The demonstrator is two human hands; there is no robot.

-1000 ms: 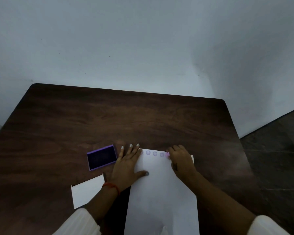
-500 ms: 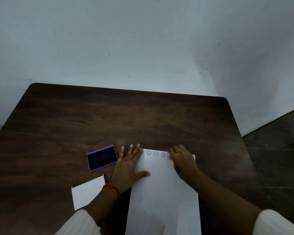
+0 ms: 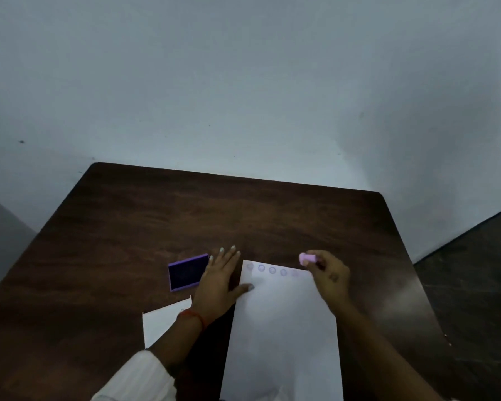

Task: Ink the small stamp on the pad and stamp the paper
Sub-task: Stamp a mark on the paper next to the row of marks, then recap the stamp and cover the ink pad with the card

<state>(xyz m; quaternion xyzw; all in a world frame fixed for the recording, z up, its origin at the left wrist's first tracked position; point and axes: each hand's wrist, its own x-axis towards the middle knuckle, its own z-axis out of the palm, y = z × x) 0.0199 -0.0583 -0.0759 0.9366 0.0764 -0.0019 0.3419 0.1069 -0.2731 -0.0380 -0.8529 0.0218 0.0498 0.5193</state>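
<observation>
A white sheet of paper (image 3: 284,328) lies on the dark wooden table (image 3: 243,215), with a row of several round purple stamp marks (image 3: 272,270) along its far edge. My left hand (image 3: 219,282) lies flat, fingers spread, on the table at the paper's left edge, thumb on the sheet. My right hand (image 3: 329,274) holds the small pink stamp (image 3: 307,258) in its fingertips, lifted just past the paper's far right corner. The purple ink pad (image 3: 188,272) sits open left of my left hand.
A smaller white piece of paper (image 3: 164,322) lies near the front left, partly under my left forearm. The table's far edge meets a pale wall; its right edge drops to a dark floor (image 3: 475,270).
My right hand has lifted the stamp off the paper and moved it right, uncovering another faint mark. My left hand stays flat on the paper's edge.
</observation>
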